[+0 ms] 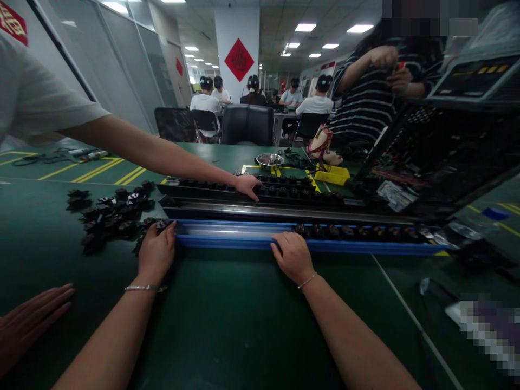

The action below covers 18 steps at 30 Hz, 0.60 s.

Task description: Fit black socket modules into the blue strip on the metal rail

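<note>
A long blue channel rail (235,244) lies across the green table in front of me. Small black parts (349,233) stand in a row along its right half; the left half of its channel is bare. At the rail's left end, my left hand (156,252) is closed, its fingers curled round a small black part (163,223), partly hidden. My right hand (294,254) is bent over the rail's front wall with closed fingers, beside the first part of the row. Its fingertips are partly hidden. Left of the rail lies a loose pile of similar black parts (111,214).
A co-worker's arm (154,154) reaches in from the left over black rails (227,208) behind mine. That person's other hand (36,319) rests at lower left. A metal bowl (270,160), yellow bin (332,174) and large black-framed equipment (442,157) stand beyond. Another person in stripes (361,103) stands behind.
</note>
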Each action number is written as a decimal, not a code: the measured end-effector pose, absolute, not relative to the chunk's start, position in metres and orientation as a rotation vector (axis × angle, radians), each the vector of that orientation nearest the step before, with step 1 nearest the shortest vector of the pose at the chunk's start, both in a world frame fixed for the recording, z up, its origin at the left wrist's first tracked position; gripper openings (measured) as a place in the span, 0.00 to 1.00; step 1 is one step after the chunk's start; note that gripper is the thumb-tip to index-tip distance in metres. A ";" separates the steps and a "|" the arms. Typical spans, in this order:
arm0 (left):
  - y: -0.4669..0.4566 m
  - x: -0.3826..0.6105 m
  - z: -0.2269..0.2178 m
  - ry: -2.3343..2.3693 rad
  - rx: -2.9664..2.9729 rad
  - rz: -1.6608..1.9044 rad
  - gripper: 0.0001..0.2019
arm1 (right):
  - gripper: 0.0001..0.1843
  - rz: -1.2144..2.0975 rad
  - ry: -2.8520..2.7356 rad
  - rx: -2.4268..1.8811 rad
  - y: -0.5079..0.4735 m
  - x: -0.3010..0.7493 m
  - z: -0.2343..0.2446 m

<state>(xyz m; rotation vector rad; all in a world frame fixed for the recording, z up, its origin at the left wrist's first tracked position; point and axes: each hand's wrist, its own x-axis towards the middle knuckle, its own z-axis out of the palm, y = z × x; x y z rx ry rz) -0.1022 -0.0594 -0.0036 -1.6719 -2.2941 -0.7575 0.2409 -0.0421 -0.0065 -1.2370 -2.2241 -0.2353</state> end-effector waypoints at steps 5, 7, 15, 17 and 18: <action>-0.059 -0.101 -0.004 -2.360 -1.635 -0.790 0.23 | 0.09 -0.254 -2.206 -1.213 -0.040 0.241 -0.008; -0.059 -0.101 -0.004 -2.366 -1.646 -0.790 0.23 | 0.09 -0.258 -2.198 -1.209 -0.040 0.241 -0.008; -0.057 -0.106 -0.002 -2.399 -1.599 -0.880 0.24 | 0.09 -0.244 -2.184 -1.205 -0.040 0.241 -0.008; -0.057 -0.111 -0.003 -2.400 -1.604 -0.891 0.24 | 0.09 -0.244 -2.185 -1.205 -0.040 0.241 -0.009; -0.057 -0.113 -0.003 -2.402 -1.605 -0.898 0.24 | 0.09 -0.245 -2.183 -1.204 -0.040 0.241 -0.009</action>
